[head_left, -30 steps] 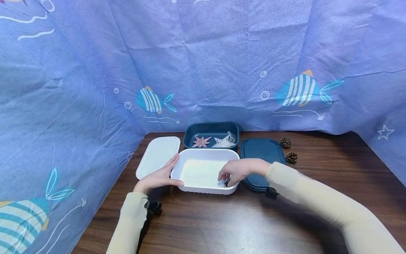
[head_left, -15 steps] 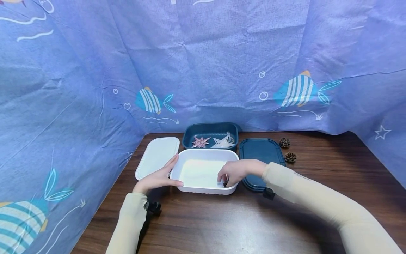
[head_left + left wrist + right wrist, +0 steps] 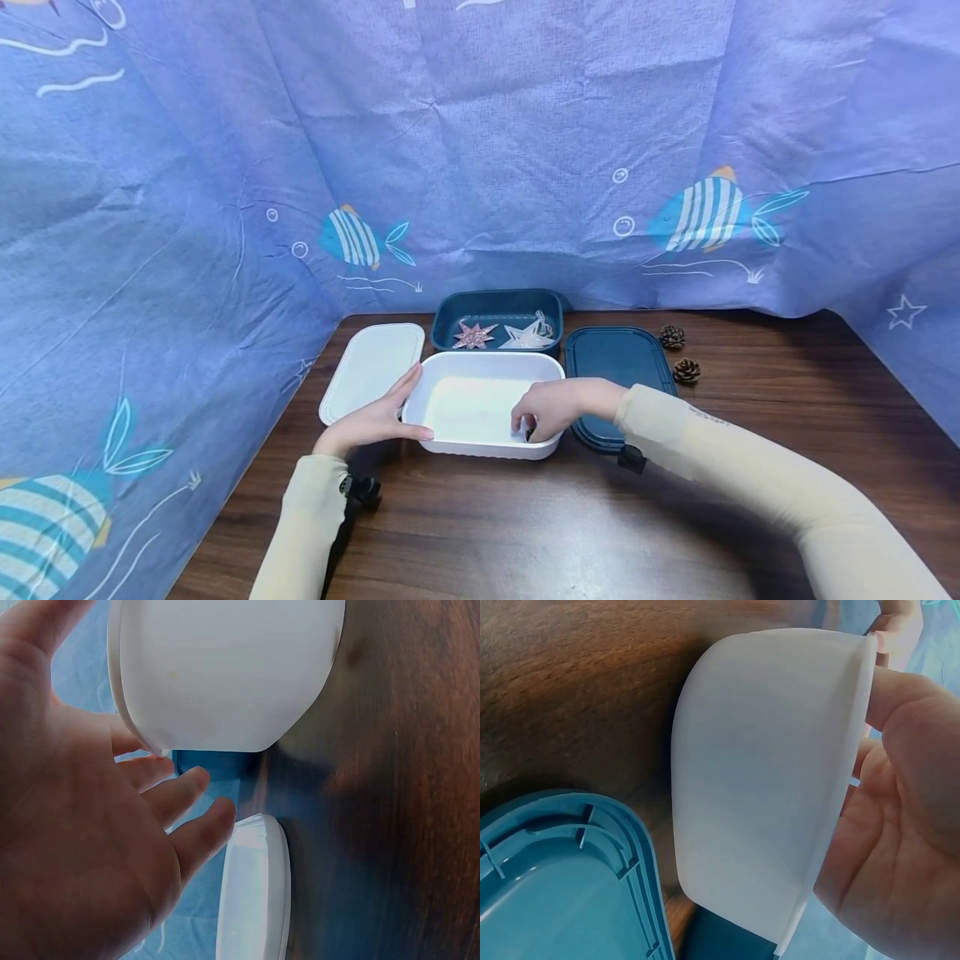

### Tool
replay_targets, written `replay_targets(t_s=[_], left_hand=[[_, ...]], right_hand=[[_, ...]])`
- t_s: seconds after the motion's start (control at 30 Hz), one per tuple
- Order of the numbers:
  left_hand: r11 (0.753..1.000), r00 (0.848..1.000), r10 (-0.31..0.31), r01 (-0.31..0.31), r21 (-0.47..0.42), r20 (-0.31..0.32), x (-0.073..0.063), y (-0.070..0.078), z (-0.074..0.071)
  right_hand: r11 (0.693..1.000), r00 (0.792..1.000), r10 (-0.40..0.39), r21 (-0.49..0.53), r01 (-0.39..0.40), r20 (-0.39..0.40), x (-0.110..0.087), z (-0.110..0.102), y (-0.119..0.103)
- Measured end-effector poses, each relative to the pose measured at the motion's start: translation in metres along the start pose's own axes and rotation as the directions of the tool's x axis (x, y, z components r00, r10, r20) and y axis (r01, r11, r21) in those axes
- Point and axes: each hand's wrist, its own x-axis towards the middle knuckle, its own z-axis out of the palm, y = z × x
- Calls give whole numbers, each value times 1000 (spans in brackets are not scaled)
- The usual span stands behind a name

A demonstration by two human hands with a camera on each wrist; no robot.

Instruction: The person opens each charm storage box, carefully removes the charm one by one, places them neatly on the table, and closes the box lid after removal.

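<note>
A white plastic food box (image 3: 480, 449) stands on the brown wooden table. My left hand (image 3: 373, 422) rests against its left end, thumb on the near rim and fingers stretched along the side; the left wrist view shows those fingers fairly straight. Inside the box's near right corner, my right hand (image 3: 561, 406) reaches down over the rim with curled fingers. Between its thumb and fingers a dark bit of a pine cone (image 3: 529, 434) shows, mostly covered by the hand. In the right wrist view the box wall (image 3: 765, 757) hides the fingertips.
Behind the white box is a dark blue box (image 3: 498, 303) holding a pink glitter star (image 3: 475, 336) and a white star (image 3: 527, 336). A white lid (image 3: 375, 367) lies left, a dark blue lid (image 3: 618, 358) right. Two pine cones (image 3: 687, 371) sit beyond it. Fabric hangs behind.
My right hand has shifted very slightly left inside the white box, and less of the pine cone shows under it. The left hand keeps its place on the box.
</note>
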Motion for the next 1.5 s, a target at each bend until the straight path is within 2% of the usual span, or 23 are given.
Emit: replay_targets(t_s=[0.4,0.9,1.13,1.27,1.5], left_hand=[[1000,1000,9,-9,-7,-2,0,0,0],[1000,1000,10,-10,-5,-5,0,1,-1],[1000,1000,10,-10,-7,-2,0,2,0],[1000,1000,6,-6,-4,1,0,2,1],[1000,1000,15,-15,4,1,0,0,1]], right_hand=[[997,996,-76,-5,75,-54,4,4,-2],[990,989,-119,87,111,89,0,-12,5],[987,978,-158,62,151,133,2,-13,4],[987,980,-158,40,155,117,5,-11,3],[990,990,-138,21,138,18,9,-4,1]])
